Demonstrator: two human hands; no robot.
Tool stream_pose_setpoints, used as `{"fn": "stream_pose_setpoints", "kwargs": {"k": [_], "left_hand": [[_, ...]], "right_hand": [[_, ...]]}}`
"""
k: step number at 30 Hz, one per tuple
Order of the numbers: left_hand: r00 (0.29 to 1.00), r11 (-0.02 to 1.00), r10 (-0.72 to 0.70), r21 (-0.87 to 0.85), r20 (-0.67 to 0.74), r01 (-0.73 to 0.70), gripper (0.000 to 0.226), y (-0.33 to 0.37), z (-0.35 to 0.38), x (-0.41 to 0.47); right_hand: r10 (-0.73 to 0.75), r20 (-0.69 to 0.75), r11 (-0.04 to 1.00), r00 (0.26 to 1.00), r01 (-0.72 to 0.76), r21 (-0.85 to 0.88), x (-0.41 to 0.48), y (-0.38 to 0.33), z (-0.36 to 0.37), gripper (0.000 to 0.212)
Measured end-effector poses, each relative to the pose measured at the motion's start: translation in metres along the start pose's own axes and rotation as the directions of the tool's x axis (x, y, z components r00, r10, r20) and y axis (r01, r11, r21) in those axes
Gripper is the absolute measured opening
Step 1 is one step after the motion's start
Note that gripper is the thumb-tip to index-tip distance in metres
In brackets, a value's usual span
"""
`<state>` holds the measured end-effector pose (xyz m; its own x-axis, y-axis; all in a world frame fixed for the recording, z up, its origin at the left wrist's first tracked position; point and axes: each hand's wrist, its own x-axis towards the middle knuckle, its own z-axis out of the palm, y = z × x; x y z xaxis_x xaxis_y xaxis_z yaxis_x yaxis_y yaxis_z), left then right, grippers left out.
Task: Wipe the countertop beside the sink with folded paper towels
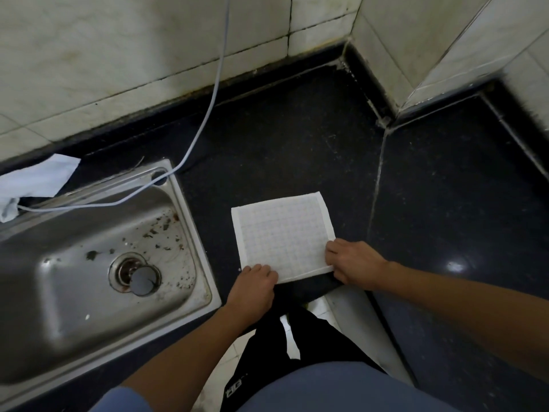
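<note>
A square white paper towel (282,233) with an embossed grid lies flat on the black countertop (282,138), just right of the steel sink (89,263). My left hand (255,286) pinches the towel's near left corner at the counter's front edge. My right hand (353,266) pinches the near right corner, thumb under the edge. The towel's far half lies free on the counter.
A pale hose (208,105) hangs down the tiled wall (118,55) and loops over the sink rim. A crumpled white cloth (32,182) lies behind the sink. The sink holds a drain plug (144,279) and debris. A tiled corner (416,55) juts in at back right.
</note>
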<state>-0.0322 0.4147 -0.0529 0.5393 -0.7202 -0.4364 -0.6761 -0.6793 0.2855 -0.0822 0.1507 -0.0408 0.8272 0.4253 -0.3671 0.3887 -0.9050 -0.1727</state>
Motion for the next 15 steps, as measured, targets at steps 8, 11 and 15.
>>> {"fn": "stream_pose_setpoints", "kwargs": {"k": [8,11,15], "left_hand": [[0.980,0.856,-0.190,-0.477,0.062,0.196,0.020,-0.038,-0.025,-0.017],[0.938,0.733,-0.347,-0.617,0.023,0.287,0.020,-0.055,-0.053,0.001],[0.832,0.573,-0.555,-0.735,-0.022,0.362,0.016,-0.075,-0.071,0.035]], "right_hand": [[0.217,0.313,0.859,0.925,-0.333,0.389,0.009,0.025,-0.039,0.015],[0.341,0.250,0.732,0.906,-0.422,0.535,0.027,0.045,-0.049,0.012],[0.519,0.198,0.611,0.831,-0.523,0.594,0.054,0.058,-0.053,0.015]]}}
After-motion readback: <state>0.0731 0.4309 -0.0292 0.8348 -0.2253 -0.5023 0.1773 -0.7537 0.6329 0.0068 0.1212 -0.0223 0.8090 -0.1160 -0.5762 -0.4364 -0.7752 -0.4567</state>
